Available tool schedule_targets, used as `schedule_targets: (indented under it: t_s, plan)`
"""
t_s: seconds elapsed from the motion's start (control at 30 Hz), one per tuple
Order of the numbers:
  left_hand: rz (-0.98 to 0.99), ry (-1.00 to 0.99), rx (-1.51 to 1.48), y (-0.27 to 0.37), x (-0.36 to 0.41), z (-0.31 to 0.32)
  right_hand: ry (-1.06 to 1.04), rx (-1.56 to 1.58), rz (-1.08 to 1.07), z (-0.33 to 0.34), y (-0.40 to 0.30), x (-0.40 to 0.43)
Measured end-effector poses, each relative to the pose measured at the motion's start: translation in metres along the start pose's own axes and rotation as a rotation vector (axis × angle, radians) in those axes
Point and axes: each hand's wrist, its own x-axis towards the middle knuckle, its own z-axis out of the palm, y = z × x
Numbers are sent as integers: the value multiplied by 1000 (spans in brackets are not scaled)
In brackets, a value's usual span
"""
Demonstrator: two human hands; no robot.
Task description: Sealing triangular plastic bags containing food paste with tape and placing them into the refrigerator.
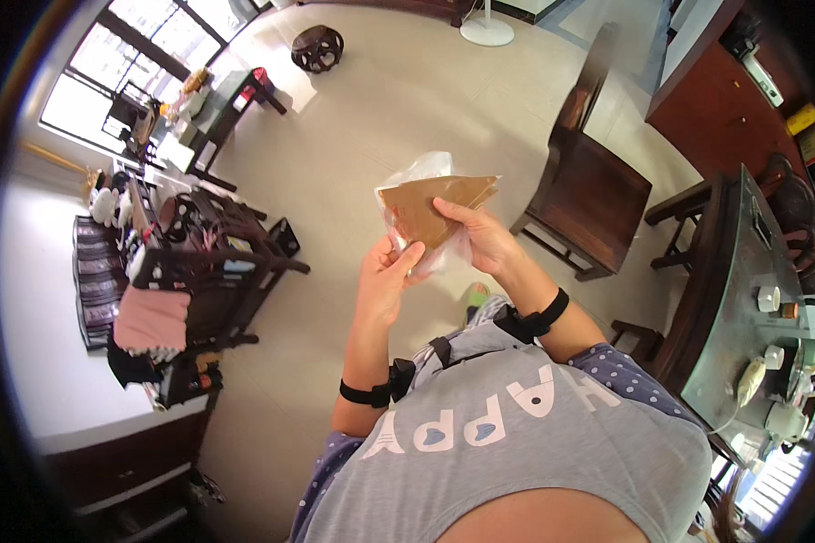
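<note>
Both hands hold a folded piece of brown cardboard (414, 207) together with a crumpled clear plastic bag (458, 251), in front of my body over the floor. My left hand (388, 275) grips the lower left corner, its thumb lying on the cardboard's face. From the right, my right hand (482, 234) pinches the cardboard, with the thumb on top and the fingers hidden behind. Part of the plastic sticks out above the cardboard's upper edge, and more hangs below. Faint reddish print marks the cardboard's left side.
A dark wooden chair (587, 197) stands to the right, near a glass-topped table (733, 326) with white cups (768, 298). On the left is a dark wooden armchair (238, 292) with a pink cloth (153, 319). A barrel stool (318, 49) and a white fan base (487, 31) stand farther off.
</note>
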Motion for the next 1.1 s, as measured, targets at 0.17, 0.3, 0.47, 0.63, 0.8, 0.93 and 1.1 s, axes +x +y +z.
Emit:
schedule_targets:
  t_s: [0.17, 0.3, 0.47, 0.63, 0.8, 0.93, 1.1]
  plan:
    - [58, -29, 7, 51, 97, -4, 16, 22, -8, -2, -48, 100]
    - [63, 15, 82, 89, 184, -8, -16, 132, -23, -16, -82, 183]
    - [53, -86, 142, 137, 327, -7, 59, 307, -110, -30, -131, 304]
    - [26, -227, 236, 186, 481, 26, 222, 262, -318, -70, -209, 407]
    - [-36, -486, 370, 212, 607, 112, 379, 243, -549, -138, -305, 449]
    - [-5, -581, 371, 207, 693, 176, 570, 227, -774, -195, -381, 481]
    - [8, -676, 419, 197, 785, 276, 529, 348, -905, -289, -506, 486]
